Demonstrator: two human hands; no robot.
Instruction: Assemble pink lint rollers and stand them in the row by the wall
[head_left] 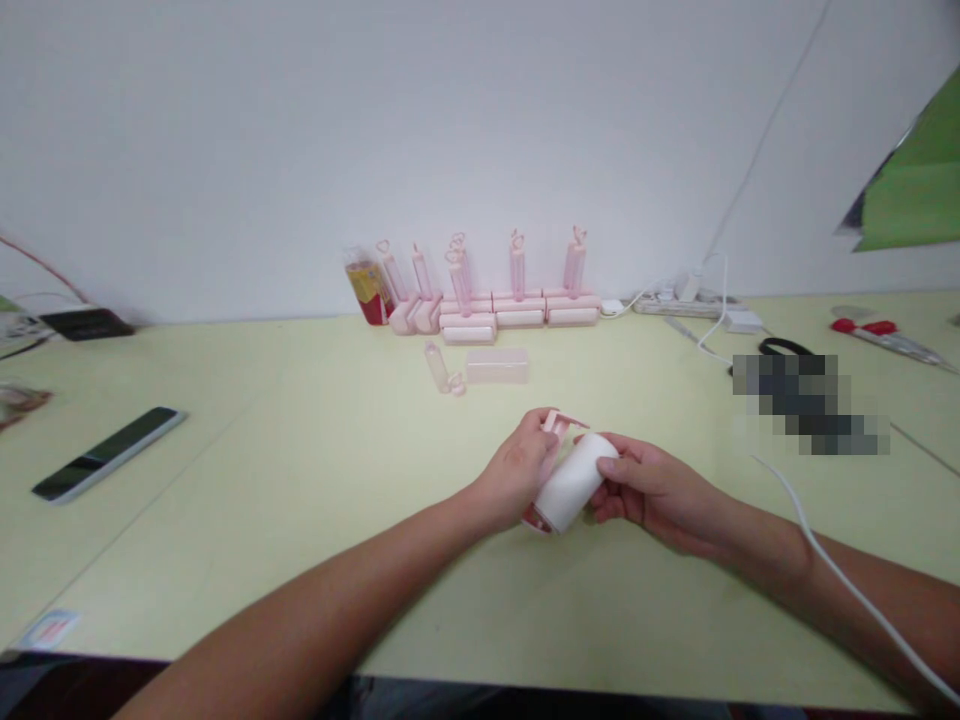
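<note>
Above the near middle of the table, my left hand (523,458) is closed around a pink plastic holder (556,428) with a thin arm sticking out at its top. My right hand (641,487) grips a smooth white roll (576,483) between thumb and fingers. The roll is tilted and lies against the holder; I cannot tell whether it is seated in it. Part of the pink piece shows under the roll's lower end. Beyond my hands, a clear pink cover (497,366) lies beside a small pink tube handle (436,368) with a loop.
Along the wall stand several pink cases (469,330) with upright tube handles (517,270), beside a red and yellow packet (370,290). A phone (111,453) lies left. At right are a power strip (686,300), red-handled scissors (874,328) and a white cable (825,550).
</note>
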